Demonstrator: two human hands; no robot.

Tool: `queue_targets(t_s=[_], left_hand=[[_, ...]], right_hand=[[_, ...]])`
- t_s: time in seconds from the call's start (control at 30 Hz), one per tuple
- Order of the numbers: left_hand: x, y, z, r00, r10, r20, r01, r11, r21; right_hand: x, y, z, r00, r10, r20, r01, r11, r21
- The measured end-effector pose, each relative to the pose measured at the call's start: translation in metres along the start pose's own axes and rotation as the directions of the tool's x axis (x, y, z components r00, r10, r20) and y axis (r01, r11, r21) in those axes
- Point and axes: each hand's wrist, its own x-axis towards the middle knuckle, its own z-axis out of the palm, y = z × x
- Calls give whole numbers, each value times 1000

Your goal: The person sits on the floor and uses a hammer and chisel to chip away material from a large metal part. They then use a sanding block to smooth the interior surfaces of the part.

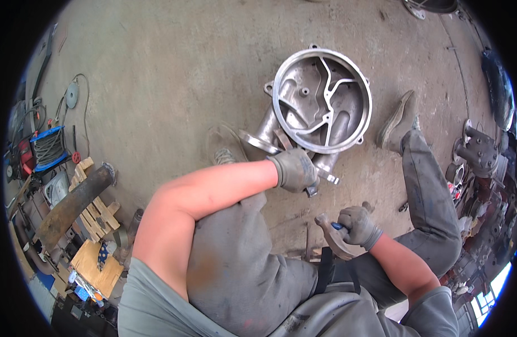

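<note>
A round cast-metal housing (279, 99) stands on the concrete floor, open side up. Curved ribs cross its inside, and two short flanged pipe stubs leave its near side. My left hand (296, 170), in a grey work glove, grips a chisel-like metal bar (283, 139) between the stubs. One end of the bar is by the left flange (259, 142); its dark other end (311, 192) sticks out below my fist. Closer to my body, my gloved right hand (355, 225) is closed around what looks like a hammer (328, 236), its head partly hidden and a blue part showing at the fist.
My boots (397, 122) flank the housing. On the left lie a blue cable reel (52, 147), a rusty pipe (73, 206), wooden slats (100, 217) and a corded disc tool (72, 94). A dark flanged casting (479, 149) stands on the right among metal parts.
</note>
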Motion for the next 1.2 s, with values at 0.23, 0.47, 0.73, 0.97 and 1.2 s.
queue_targets(t_s=[0.23, 0.47, 0.73, 0.97, 1.2], left_hand=[[-1, -3, -3, 999, -2, -43, -2, 995, -104], [-2, 0, -4, 999, -39, -35, 38, 999, -26], [-5, -6, -3, 999, -17, -45, 16, 1000, -15], [-6, -1, -6, 1000, -20, 2, 20, 999, -39], [-8, -3, -6, 999, -17, -42, 15, 998, -59]], right_hand=[[-3, -8, 3, 1000, 12, 7, -12, 999, 32], [-2, -6, 7, 998, 51, -44, -51, 999, -2], [-2, -14, 6, 996, 84, -18, -84, 996, -11], [0, -9, 16, 991, 134, -21, -135, 991, -22], [1, -8, 8, 994, 108, -19, -109, 994, -18]])
